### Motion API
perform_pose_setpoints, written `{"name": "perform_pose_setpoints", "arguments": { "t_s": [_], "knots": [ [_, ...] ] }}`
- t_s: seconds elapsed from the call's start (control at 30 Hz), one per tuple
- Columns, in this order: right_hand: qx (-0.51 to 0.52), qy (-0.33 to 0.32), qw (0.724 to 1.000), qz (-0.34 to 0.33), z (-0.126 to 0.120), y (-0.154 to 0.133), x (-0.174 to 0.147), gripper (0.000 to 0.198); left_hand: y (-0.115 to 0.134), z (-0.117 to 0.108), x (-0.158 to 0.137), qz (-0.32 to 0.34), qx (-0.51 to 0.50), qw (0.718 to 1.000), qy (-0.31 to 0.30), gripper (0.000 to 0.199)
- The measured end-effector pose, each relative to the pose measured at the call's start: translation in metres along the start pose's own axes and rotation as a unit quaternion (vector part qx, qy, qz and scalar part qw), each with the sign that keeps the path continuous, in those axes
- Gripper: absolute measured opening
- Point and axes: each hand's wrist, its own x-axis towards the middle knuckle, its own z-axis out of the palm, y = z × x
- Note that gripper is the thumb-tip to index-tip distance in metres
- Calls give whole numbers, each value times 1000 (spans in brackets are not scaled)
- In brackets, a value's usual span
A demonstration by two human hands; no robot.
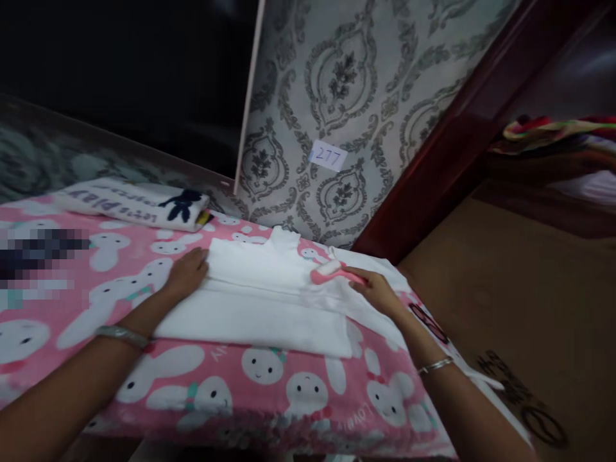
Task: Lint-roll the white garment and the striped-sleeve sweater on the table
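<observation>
Left hand (187, 274) palm-down, right hand (378, 292) curled

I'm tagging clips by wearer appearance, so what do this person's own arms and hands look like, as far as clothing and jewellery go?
Both the left hand and right hand are ungloved, with no sleeves visible on the forearms. The left wrist wears a broad, greyish bangle; the right, a slimmer, silvery bracelet. Finer markings are too blurred to tell.

a broad grey bangle (122, 335) circles the left forearm (86, 372); a thin silvery bracelet (436, 366) circles the right forearm (474, 407).
</observation>
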Motion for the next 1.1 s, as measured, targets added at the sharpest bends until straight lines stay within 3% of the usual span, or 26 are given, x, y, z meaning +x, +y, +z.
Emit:
{"name": "perform_pose_setpoints", "arguments": {
  "t_s": [0.13, 0.23, 0.37, 0.5, 0.67, 0.8, 0.93, 1.03, 1.1],
  "knots": [
    [46, -45, 996, -63, 96, -73, 49, 47, -9, -6, -7, -35, 5, 996, 87, 43],
    [38, -71, 994, -68, 154, -126, 80, 48, -17, -7, -9, -57, 3, 987, 153, 43],
    [25, -54, 997, -49, 195, -178, 123, 48, -19, -4, -11, -78, -4, 976, 202, 42],
    [45, -35, 998, -32, 213, -210, 160, 47, -15, -4, -12, -92, -3, 973, 213, 43],
    [79, -6, 996, -45, 211, -210, 160, 47, -12, -6, -14, -112, 6, 973, 201, 47],
    [67, -29, 994, -86, 193, -162, 115, 47, -4, -7, -15, -113, 15, 979, 167, 48],
    [78, -71, 987, -121, 153, -92, 61, 48, 5, -8, -20, -56, 37, 993, 95, 35],
    [85, -78, 990, -82, 110, -47, 25, 46, 6, -8, -23, -12, 61, 996, 62, 20],
    [78, -75, 993, -44, 78, -25, 2, 46, 8, -4, -22, 4, 67, 996, 64, 24]
  ]
}}
